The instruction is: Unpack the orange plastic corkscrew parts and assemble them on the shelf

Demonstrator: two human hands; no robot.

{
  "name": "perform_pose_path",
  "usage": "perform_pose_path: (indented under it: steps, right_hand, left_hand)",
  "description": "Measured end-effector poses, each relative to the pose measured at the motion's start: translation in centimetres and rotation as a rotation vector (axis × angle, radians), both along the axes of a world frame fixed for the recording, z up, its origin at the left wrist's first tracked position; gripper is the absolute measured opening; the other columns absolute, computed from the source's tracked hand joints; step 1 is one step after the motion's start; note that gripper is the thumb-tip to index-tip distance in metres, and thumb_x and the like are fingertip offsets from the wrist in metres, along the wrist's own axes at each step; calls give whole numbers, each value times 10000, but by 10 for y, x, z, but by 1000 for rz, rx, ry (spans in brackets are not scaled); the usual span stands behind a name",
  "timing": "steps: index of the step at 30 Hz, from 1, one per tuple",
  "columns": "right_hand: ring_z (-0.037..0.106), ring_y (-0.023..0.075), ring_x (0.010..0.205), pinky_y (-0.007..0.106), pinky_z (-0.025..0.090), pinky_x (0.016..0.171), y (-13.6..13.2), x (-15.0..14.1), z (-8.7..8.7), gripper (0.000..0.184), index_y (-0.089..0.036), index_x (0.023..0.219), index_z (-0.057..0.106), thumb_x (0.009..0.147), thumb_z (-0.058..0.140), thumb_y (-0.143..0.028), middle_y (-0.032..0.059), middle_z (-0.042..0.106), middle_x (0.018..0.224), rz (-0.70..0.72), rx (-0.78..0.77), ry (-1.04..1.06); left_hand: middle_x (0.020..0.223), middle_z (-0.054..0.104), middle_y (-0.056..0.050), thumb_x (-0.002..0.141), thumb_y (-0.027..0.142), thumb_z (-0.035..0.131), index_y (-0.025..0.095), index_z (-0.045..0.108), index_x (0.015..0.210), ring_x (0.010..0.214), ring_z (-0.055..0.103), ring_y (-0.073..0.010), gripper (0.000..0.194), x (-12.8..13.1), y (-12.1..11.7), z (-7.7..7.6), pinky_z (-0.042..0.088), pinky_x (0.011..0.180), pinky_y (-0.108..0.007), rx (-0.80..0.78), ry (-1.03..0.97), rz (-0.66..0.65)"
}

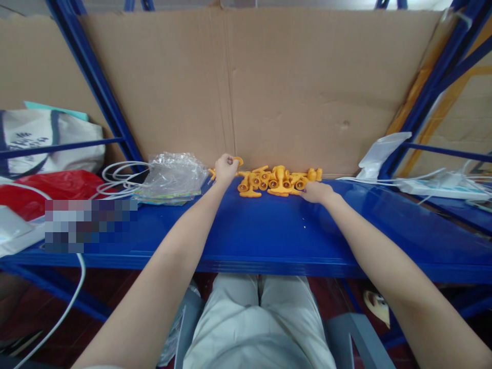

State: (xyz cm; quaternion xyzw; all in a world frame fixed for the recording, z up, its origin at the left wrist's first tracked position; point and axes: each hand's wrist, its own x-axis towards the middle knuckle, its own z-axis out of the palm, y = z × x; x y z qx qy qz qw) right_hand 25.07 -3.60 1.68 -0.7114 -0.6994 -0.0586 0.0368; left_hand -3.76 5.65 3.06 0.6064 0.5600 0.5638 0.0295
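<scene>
Several yellow plastic parts (pixel 282 180) lie heaped on the blue shelf against the cardboard; many are T-shaped with round hollow ends. At the heap's left end, my left hand (pixel 226 170) is raised a little above the shelf, its fingers closed on a curved yellow plastic piece (pixel 239 161). My right hand (pixel 318 192) rests palm down at the heap's right front edge. Its fingertips close around the end of a yellow T-shaped part (pixel 294 191), partly hidden by the fingers.
Clear plastic bags (pixel 172 174) and coiled white cable (pixel 119 179) lie on the left, beside a red bag (pixel 61 187). A white power strip (pixel 442 188) and crumpled white plastic (pixel 382 154) are on the right. Cardboard (pixel 307 92) backs the blue shelf (pixel 261 230).
</scene>
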Motion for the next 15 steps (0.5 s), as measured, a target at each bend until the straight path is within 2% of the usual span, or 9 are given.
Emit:
perform_pose_path:
  steps: [2, 3, 5, 7, 9, 13, 15]
  right_hand:
    - [692, 379, 1093, 475, 534, 904, -2, -3, 4, 409, -81, 1112, 739, 979, 447, -336, 266, 732, 1090, -19, 181, 81]
    - [701, 364, 1070, 467, 533, 903, -3, -5, 5, 399, -87, 1125, 726, 983, 442, -329, 253, 738, 1073, 19, 251, 141]
    - [721, 306, 994, 422, 543, 877, -2, -12, 4, 379, -116, 1229, 662, 981, 470, -328, 190, 754, 1043, 200, 309, 281]
    - [727, 252, 927, 368, 552, 838, -1, -21, -1, 413, -149, 1337, 572, 961, 526, -315, 132, 757, 1050, 431, 298, 385]
    - [724, 237, 905, 345, 553, 815, -2, -31, -7, 424, -148, 1335, 553, 928, 572, -267, 128, 748, 1081, 578, 270, 393]
    - [716, 251, 876, 330, 537, 795, -6, -41, -10, 207, -110, 1035, 678, 850, 586, -129, 151, 751, 989, 574, 175, 269]
    - [714, 242, 854, 316, 529, 785, -6, -39, -10, 167, -114, 945, 698, 828, 581, -90, 136, 755, 935, 553, 130, 228]
  left_hand:
    - [627, 604, 16, 781, 198, 564, 191, 580, 717, 658, 589, -153, 67, 13, -10, 2, 437, 658, -247, 25, 62, -48]
    - [617, 598, 19, 769, 195, 574, 195, 573, 706, 654, 585, -154, 63, 22, -17, 2, 433, 659, -251, 36, 115, -78]
    - [621, 606, 16, 761, 198, 581, 198, 577, 716, 646, 585, -159, 46, 41, -30, 1, 431, 657, -260, 45, 237, -162]
    - [663, 640, 3, 765, 207, 583, 195, 604, 759, 657, 601, -166, 25, 60, -43, -3, 440, 662, -270, 38, 374, -261]
    - [705, 670, -17, 775, 216, 581, 187, 625, 793, 678, 621, -178, 56, 77, -54, -10, 456, 670, -282, 17, 521, -361]
    - [825, 721, -65, 821, 210, 555, 167, 658, 865, 760, 666, -211, 121, 93, -68, -23, 507, 718, -318, -52, 756, -490]
    - [898, 737, -86, 850, 198, 535, 157, 668, 909, 814, 684, -224, 151, 94, -73, -26, 529, 748, -332, -83, 837, -516]
